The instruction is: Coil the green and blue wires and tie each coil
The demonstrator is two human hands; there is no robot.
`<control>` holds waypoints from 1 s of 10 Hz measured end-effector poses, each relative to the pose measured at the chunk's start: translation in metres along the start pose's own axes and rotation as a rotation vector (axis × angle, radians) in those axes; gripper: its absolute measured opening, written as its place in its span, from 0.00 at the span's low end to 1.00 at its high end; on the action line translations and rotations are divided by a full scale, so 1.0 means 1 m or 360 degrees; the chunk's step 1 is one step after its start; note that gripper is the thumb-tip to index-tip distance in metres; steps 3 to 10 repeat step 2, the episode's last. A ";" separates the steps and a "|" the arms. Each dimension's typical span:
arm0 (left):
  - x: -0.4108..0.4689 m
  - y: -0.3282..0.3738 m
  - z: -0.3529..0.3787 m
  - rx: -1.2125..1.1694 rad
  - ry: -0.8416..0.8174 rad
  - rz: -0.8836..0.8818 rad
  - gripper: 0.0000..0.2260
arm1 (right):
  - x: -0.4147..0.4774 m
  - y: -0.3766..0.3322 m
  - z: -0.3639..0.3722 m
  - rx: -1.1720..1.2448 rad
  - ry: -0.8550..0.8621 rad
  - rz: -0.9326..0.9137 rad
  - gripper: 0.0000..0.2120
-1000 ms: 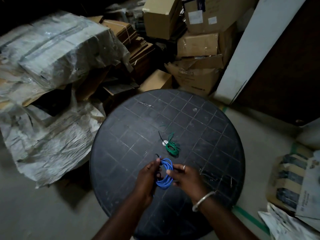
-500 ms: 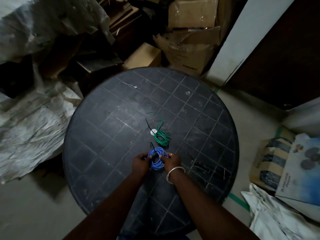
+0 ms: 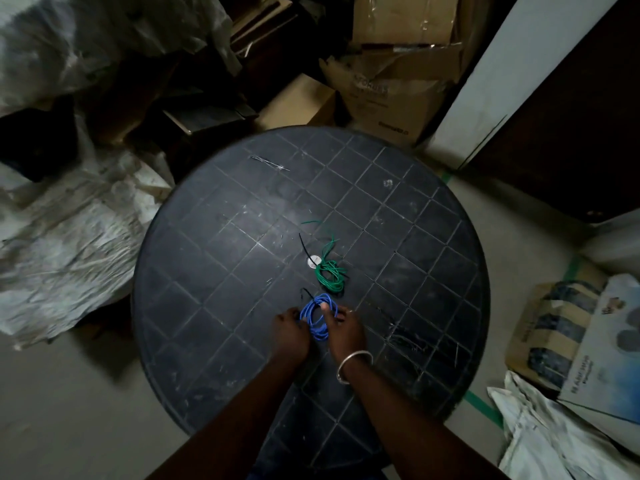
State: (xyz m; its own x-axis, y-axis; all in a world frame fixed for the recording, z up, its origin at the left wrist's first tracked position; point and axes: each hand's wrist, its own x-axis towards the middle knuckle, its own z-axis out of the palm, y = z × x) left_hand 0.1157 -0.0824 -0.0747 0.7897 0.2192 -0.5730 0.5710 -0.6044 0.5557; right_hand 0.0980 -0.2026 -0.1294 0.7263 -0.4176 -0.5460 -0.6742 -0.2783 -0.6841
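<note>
Left hand [image 3: 289, 332] is pinching the near-left edge of the blue coil [image 3: 313, 315], fingers curled in on the strands. Probably it is pinning the turns so they are not springing apart. A black tie [image 3: 306, 292] is sticking out from the coil's far-left side, just beyond that pinch; whether it is cinched I cannot tell.

The coil is sitting low over the table [image 3: 214, 271], between the two hands. Contact with the top is unclear.

Right hand [image 3: 344, 329] is gripping the coil's right side, thumb reaching across the opening and fingers curling round the strands. I judge it is holding the loop's shape while the tie is being dealt with. A bangle [image 3: 353, 365] is sitting on that wrist.

Beyond the grip and slightly right, apart from both hands, the green coil [image 3: 330, 275] is resting on the table, loose ends fanning away and a second tie [image 3: 304, 245] poking out. It is looking finished, so the blue one is reading as the last step.
</note>
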 end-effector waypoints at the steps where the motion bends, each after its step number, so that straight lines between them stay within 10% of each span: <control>1: -0.015 0.000 -0.004 -0.0017 0.0046 -0.0021 0.16 | -0.027 -0.029 -0.021 -0.0120 0.0190 -0.0040 0.31; 10: -0.029 -0.020 0.002 0.0019 0.0118 -0.0029 0.17 | -0.056 -0.034 -0.040 -0.0234 0.0327 -0.0111 0.32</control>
